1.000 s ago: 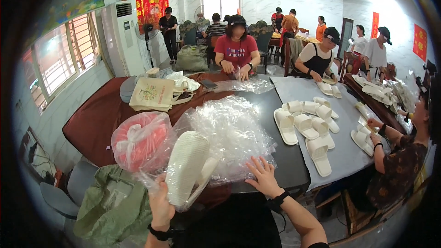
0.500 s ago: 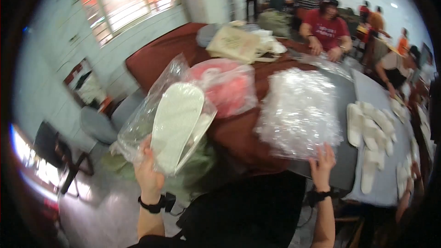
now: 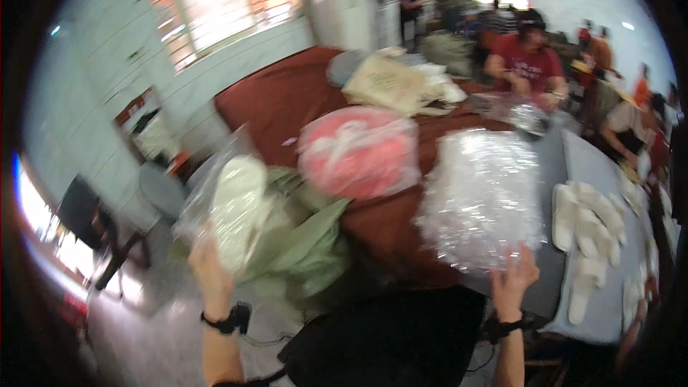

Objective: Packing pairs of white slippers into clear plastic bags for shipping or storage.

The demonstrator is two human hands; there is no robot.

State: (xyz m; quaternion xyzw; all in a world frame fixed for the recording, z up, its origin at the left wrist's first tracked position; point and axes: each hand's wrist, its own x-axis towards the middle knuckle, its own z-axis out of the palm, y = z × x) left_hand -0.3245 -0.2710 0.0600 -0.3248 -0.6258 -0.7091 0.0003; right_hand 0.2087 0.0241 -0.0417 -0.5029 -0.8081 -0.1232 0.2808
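The left hand (image 3: 208, 269) stands in the lower left of the frame, raised clear of the desk (image 3: 287, 93), with its fingers closed on the lower end of a clear plastic bag (image 3: 215, 197) that holds a pale slipper (image 3: 236, 211). The slipper's long axis runs up and slightly right from the hand, toe end uppermost, so the load lies wholly above the grip. Motion blur prevents a reading of individual finger positions beyond the fact that the bag is clamped. The right hand (image 3: 512, 279) sits in the lower right centre of the frame, fingers spread apart and laid against the lower edge of a stack of clear plastic bags (image 3: 480, 197) resting on the desk; whether any fingers pinch a sheet or only press on it cannot be told. The stack lies directly above the right hand in the frame, its longer side running away from the person. The bagged slipper and the stack are well apart, with a green cloth bag (image 3: 301, 244) hanging between them at the desk's near edge. A pink bundle in clear wrap (image 3: 358, 150) lies on the desk just above that gap, left of the stack. Loose white slippers (image 3: 591, 226) lie in rows at the right of the frame, nearer the right hand than the left. Other people (image 3: 527, 64) work at the far end, upper right.
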